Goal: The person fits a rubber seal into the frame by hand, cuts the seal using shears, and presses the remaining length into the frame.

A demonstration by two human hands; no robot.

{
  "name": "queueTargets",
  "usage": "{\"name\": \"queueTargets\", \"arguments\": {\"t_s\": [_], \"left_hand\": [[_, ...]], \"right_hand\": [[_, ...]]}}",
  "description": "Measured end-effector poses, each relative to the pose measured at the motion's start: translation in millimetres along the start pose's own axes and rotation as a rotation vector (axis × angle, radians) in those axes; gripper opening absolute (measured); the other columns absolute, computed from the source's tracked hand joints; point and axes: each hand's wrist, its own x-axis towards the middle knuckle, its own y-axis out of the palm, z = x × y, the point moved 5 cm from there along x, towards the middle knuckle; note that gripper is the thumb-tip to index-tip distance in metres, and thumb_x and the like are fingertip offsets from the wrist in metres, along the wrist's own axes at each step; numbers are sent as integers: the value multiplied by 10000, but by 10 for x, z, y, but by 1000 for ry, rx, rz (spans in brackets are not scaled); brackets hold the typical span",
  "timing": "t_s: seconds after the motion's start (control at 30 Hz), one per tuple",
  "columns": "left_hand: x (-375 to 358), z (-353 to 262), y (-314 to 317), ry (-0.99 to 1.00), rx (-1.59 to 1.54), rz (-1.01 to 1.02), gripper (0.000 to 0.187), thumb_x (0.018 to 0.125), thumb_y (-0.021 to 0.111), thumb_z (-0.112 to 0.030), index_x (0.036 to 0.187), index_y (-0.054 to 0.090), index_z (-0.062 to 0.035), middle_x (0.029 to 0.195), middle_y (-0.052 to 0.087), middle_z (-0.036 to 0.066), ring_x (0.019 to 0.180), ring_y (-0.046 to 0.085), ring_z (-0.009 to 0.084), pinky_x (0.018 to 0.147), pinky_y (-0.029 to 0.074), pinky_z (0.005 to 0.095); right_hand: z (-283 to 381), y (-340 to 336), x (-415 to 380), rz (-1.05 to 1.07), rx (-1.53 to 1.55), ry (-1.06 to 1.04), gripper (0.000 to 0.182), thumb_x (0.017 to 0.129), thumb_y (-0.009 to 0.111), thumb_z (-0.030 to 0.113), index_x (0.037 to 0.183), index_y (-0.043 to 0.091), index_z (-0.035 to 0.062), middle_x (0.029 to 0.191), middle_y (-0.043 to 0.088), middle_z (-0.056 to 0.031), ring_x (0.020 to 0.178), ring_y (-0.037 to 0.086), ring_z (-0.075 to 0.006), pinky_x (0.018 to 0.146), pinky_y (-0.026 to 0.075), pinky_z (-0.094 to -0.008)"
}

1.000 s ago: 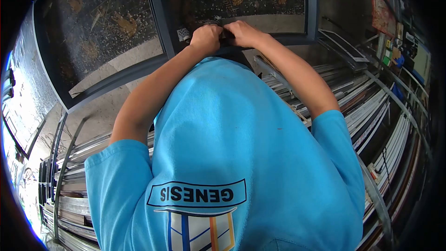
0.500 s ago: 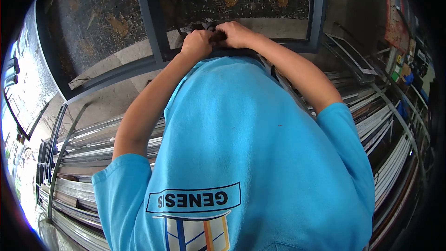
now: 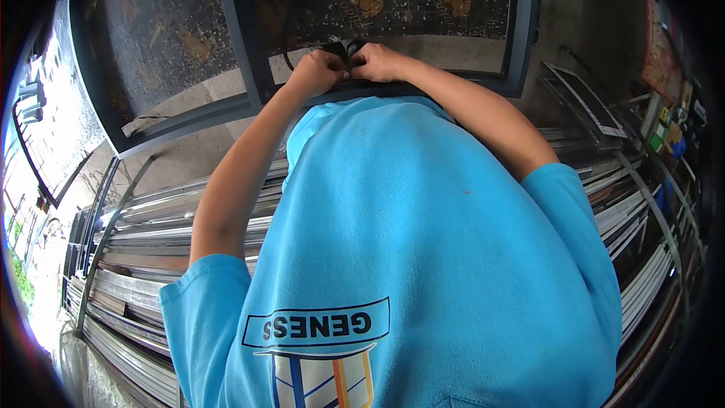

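My left hand [image 3: 317, 72] and my right hand [image 3: 377, 63] are close together over the near bar of a dark grey metal frame [image 3: 253, 94]. The fingertips of both are pinched and almost touch. Between them is a thin black flexible strip [image 3: 355, 46], bent into a small loop just above the right fingers. A dark curved line, apparently the same strip, arcs from beside my left hand up across the dark panel [image 3: 423, 19]. The exact grip point is hidden by my fingers.
Long metal profiles [image 3: 174, 219] lie stacked in racks below on both sides. A small framed piece [image 3: 585, 102] leans at the right, with cluttered items [image 3: 668, 136] beyond. The speckled dark table surface [image 3: 162, 53] shows through the frame's left opening.
My hands have shifted slightly, with the left fingers now turned in toward the right fingertips. The black strip between them shows more clearly. The view has moved a little.
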Motion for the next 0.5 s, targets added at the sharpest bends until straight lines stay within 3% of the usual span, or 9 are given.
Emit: {"name": "queueTargets", "arguments": {"t_s": [0.17,0.27,0.33,0.43,0.5], "left_hand": [[4,-138,46,22,106,-32,224,783,699,-232,964,737,-105,922,706,161,898,674,318,822,529,417],[-37,-272,64,36,176,-76,236,784,701,-253,966,724,-105,917,703,162,903,671,327,823,527,422],[-103,-328,76,15,235,-109,244,783,705,-265,970,717,-109,918,701,162,907,668,331,825,525,423],[-67,-290,-11,73,316,-138,197,798,688,-202,964,709,-99,925,711,142,901,679,311,824,522,406],[-4,-175,-74,141,210,42,226,791,701,-255,986,705,-140,946,703,133,931,665,318,838,520,418]], "right_hand": [[-177,-17,-107,42,59,-15,369,791,645,385,1002,725,93,882,703,-151,839,671,-279,774,511,-387],[-259,-28,-214,-51,42,-16,329,795,631,353,963,724,86,865,699,-166,828,673,-319,775,513,-412],[-115,-53,-254,-122,-188,-103,285,792,616,314,911,717,76,863,691,-187,834,664,-364,786,512,-444],[0,-93,-282,-86,-232,-101,256,785,607,289,866,707,68,870,683,-201,861,645,-396,804,511,-464],[34,-126,-276,-77,-257,-80,269,790,605,291,908,714,75,891,687,-198,879,653,-381,814,515,-449]]}}
